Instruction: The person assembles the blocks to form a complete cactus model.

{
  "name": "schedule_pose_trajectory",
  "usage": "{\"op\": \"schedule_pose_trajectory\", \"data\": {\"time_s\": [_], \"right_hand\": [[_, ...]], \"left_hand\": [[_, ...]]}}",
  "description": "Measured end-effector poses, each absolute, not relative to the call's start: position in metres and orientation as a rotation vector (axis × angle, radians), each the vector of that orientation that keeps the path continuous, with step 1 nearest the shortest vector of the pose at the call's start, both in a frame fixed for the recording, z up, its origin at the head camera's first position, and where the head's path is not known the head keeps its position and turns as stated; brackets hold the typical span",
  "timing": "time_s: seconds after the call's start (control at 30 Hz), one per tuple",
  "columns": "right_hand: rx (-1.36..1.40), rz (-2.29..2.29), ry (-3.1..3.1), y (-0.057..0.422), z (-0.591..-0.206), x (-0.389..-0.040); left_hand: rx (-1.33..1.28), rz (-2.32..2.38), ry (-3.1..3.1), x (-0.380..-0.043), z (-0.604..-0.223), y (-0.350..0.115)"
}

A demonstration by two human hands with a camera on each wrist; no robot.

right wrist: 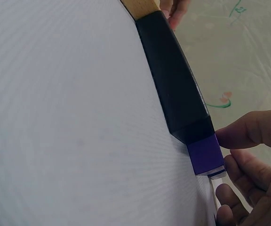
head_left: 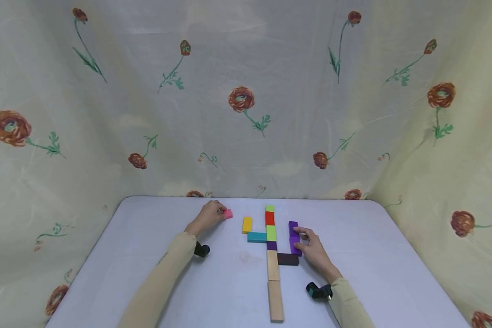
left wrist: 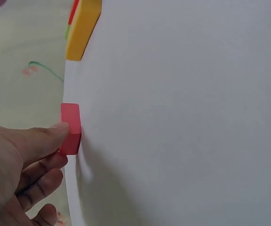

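Observation:
My left hand (head_left: pixel 209 216) pinches a small pink block (head_left: pixel 228 213) near the far edge of the table; the left wrist view shows the thumb on its face. My right hand (head_left: pixel 316 253) has its fingertips on two purple blocks laid end to end. The thumb touches the nearer purple block (head_left: pixel 293 246), and the index finger lies over the farther purple block (head_left: pixel 293 224). In the right wrist view, the purple block's end (right wrist: pixel 205 156) meets a black block (right wrist: pixel 173 75), and the other fingers are bent loosely behind it.
A column of blocks runs away from me: wooden blocks (head_left: pixel 275 300), a dark purple one (head_left: pixel 272 246), then green (head_left: pixel 271 233), red (head_left: pixel 269 218) and green. A teal block (head_left: pixel 257 237) adjoins it on the left, with a yellow block (head_left: pixel 247 225) beyond. Floral cloth (head_left: pixel 246 150) hangs behind.

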State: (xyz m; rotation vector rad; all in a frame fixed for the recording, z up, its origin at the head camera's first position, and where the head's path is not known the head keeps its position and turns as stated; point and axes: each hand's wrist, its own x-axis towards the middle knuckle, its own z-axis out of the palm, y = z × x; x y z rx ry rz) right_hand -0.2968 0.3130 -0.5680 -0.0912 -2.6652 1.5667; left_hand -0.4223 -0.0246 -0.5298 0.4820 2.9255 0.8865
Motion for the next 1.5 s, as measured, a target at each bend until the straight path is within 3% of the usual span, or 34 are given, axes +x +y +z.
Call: {"op": "schedule_pose_trajectory", "data": {"time_s": [0.8,1.5], "right_hand": [[-0.106,1.571,-2.674,0.312,-0.564,-0.294],[-0.093,1.574,-2.662,0.313,-0.565,-0.295]], "left_hand": [[0.513,1.097,2.841,-0.424,-0.532,0.03],[0.495,1.229,2.738,-0.431,-0.539,0.039]]}}
